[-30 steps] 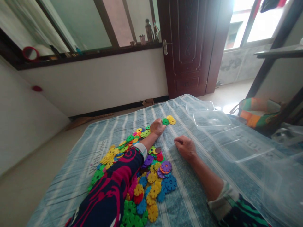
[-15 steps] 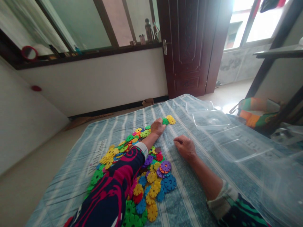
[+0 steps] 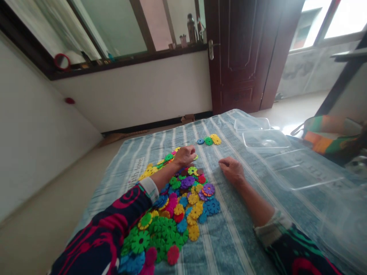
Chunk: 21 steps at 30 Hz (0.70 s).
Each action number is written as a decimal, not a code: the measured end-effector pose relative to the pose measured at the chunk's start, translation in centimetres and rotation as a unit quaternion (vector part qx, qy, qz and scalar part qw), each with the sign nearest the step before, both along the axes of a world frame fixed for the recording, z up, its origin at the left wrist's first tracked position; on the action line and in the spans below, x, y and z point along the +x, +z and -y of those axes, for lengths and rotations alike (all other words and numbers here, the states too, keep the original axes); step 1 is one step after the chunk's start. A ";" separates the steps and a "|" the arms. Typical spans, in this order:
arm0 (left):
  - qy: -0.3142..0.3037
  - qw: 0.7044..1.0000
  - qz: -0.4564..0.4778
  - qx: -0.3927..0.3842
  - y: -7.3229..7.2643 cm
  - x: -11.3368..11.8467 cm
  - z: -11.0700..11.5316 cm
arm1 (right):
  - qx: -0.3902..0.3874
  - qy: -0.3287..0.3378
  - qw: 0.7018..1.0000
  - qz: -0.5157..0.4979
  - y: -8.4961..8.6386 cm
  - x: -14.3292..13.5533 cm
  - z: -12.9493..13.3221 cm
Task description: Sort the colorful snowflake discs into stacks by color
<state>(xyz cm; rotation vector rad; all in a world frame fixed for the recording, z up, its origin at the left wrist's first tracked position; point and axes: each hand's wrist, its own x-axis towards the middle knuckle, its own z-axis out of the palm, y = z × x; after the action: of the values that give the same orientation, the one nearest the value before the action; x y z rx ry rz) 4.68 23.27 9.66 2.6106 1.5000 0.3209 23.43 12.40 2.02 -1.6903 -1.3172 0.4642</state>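
A pile of colourful flower-shaped plastic discs [image 3: 166,229] lies on the striped blue cloth [image 3: 229,244]. My left hand [image 3: 185,155] is over the far end of the pile, its fingers curled in. A yellow-green disc [image 3: 196,157] shows at its fingertips; whether they grip it is unclear. Past that hand, a blue disc [image 3: 200,141], a green disc [image 3: 208,141] and some yellow discs [image 3: 216,139] form a short row. My right hand [image 3: 232,170] rests closed on the cloth, right of the pile, with nothing showing in its fingers.
Several clear plastic containers [image 3: 265,139] stand along the right side of the cloth. A multicoloured bag [image 3: 329,133] is beyond them. Behind the far edge are a white wall [image 3: 143,99] and a dark red door [image 3: 243,57].
My left hand has drawn back from the row towards the pile. A blue disc now shows at the row's left end. My right hand keeps its place on the cloth; the view has shifted slightly.
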 end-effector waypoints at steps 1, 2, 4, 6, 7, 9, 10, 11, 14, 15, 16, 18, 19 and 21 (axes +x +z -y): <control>-0.012 1.000 0.001 -0.018 0.4 -1.2 1.2 | -0.002 -0.001 1.000 0.003 0.0 0.1 0.1; -0.022 0.999 0.003 -0.037 0.9 -2.3 2.4 | -0.005 -0.003 1.000 0.007 -0.1 0.2 0.1; -0.038 0.996 0.008 -0.075 1.7 -4.6 5.2 | -0.010 -0.004 1.000 0.013 -0.2 0.3 0.2; -0.047 0.993 0.011 -0.105 2.5 -6.6 8.2 | -0.012 -0.003 1.000 0.017 -0.2 0.4 0.3; -0.054 0.991 0.013 -0.123 2.9 -7.5 9.7 | -0.012 -0.004 1.000 0.018 -0.2 0.5 0.3; -0.061 0.980 0.020 -0.188 3.5 -9.0 12.5 | -0.010 -0.006 1.000 0.022 -0.1 0.5 0.4; -0.072 0.973 0.020 -0.220 3.7 -9.6 13.8 | -0.010 -0.008 1.000 0.023 -0.1 0.5 0.5; -0.087 0.966 0.015 -0.241 3.8 -10.1 14.9 | -0.010 -0.009 1.000 0.023 -0.1 0.5 0.5; -0.106 0.962 -0.036 -0.249 3.8 -11.0 17.7 | -0.016 -0.008 1.000 0.020 0.0 0.5 0.7; -0.103 0.964 -0.059 -0.236 3.7 -11.1 18.3 | -0.018 -0.007 1.000 0.019 0.0 0.6 0.7; -0.097 0.967 -0.081 -0.220 3.6 -11.2 18.8 | -0.019 -0.005 1.000 0.019 -0.1 0.6 0.8; -0.081 0.972 -0.115 -0.189 3.2 -11.3 19.5 | -0.019 -0.001 1.000 0.021 -0.1 0.6 0.8; -0.073 0.973 -0.125 -0.178 3.1 -11.3 19.7 | -0.019 0.000 1.000 0.023 -0.1 0.6 0.7; -0.065 0.975 -0.132 -0.167 2.8 -11.2 19.9 | -0.017 0.001 0.999 0.029 -0.2 0.6 0.7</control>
<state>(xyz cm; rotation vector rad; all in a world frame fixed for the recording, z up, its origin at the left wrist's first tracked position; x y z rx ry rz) -6.50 3.39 12.45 2.5292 1.3047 -0.2804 24.05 11.74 1.85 -1.7418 -1.3606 0.4426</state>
